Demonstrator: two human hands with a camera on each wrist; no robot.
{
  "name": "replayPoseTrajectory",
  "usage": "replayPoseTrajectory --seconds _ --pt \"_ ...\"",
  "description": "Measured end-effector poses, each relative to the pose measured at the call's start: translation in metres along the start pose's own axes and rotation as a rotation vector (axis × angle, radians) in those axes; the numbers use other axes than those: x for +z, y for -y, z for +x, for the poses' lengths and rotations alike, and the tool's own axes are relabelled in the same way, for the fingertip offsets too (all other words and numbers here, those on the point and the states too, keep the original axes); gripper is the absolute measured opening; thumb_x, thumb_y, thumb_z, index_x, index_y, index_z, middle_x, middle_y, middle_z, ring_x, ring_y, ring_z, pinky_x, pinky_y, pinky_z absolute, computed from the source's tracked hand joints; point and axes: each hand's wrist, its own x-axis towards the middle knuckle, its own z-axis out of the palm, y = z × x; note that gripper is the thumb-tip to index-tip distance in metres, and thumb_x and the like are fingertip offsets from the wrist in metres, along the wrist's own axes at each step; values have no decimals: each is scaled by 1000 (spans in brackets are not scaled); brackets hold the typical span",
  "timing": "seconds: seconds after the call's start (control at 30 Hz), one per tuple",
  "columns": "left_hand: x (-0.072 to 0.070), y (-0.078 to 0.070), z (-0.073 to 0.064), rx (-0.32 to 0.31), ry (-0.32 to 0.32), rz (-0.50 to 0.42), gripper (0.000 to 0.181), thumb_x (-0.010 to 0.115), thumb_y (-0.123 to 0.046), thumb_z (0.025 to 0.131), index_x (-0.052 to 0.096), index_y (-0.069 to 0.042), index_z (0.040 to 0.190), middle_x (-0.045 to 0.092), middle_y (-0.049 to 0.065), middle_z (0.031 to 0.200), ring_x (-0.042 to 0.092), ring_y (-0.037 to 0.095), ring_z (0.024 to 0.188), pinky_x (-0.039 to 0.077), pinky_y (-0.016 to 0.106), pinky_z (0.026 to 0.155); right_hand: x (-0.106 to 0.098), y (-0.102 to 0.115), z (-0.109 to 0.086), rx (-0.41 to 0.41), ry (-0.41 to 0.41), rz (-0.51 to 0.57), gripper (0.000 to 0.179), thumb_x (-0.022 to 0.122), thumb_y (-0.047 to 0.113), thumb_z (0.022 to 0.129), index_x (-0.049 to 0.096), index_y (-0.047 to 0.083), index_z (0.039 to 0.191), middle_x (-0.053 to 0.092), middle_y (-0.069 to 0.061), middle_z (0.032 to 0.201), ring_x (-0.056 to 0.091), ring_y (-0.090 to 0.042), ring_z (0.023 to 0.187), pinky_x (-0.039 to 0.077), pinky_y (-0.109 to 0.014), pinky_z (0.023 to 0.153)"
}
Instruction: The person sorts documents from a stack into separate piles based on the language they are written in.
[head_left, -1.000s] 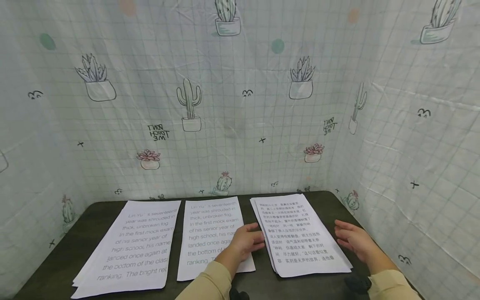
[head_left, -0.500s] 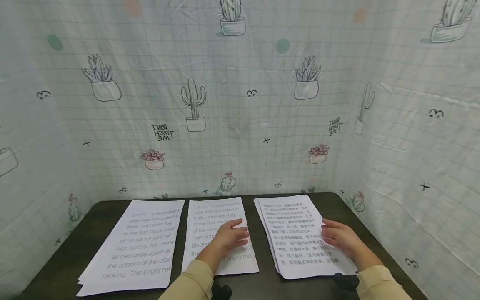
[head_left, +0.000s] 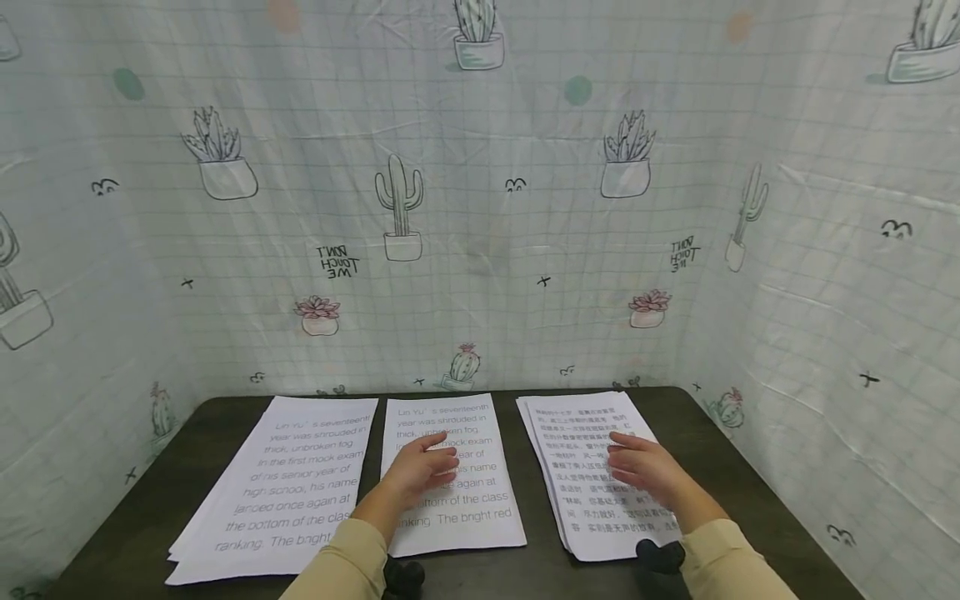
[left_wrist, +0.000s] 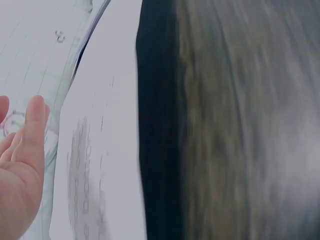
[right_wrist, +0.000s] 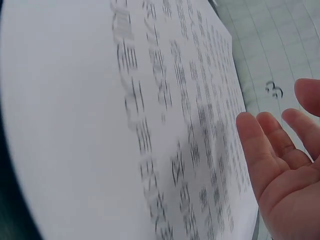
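Three lots of white printed paper lie in a row on a dark table. Over the middle English sheet hovers my left hand, its fingers loosely extended and holding nothing. In the left wrist view that hand is apart from the page, and a soft shadow falls on the print. My right hand hangs over the right stack of Chinese-printed sheets, fingers relaxed, palm facing inward. The right wrist view has these fingers raised off the paper. To the left lies a fanned stack of English sheets.
The dark wood table ends at a pale grid-patterned curtain with cactus drawings, which also hangs along both sides. A dark strip of table separates the three lots of paper. Black wrist devices sit at the sleeves.
Both hands have moved left: the left from between the middle and right papers to over the middle sheet, the right from beside the right stack to over it. The head view has shifted slightly.
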Motion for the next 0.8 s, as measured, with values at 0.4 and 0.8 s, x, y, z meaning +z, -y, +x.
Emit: replayPoseTrajectory --seconds 0.4,0.8 --pt "-43 -6 -11 -16 -76 16 62 62 0 91 36 4 147 47 32 142 64 32 115 58 33 88 36 12 14 -15 56 33 58 52 9 98 30 -11 147 32 -37 149 56 -33 124 53 -40 100" --pt "-85 -7 -24 -10 -176 29 61 61 0 91 36 8 146 47 33 141 66 28 109 58 34 89 68 23 23 -38 142 108 57 53 6 97 32 -12 146 38 -37 145 61 -22 114 54 -37 98"
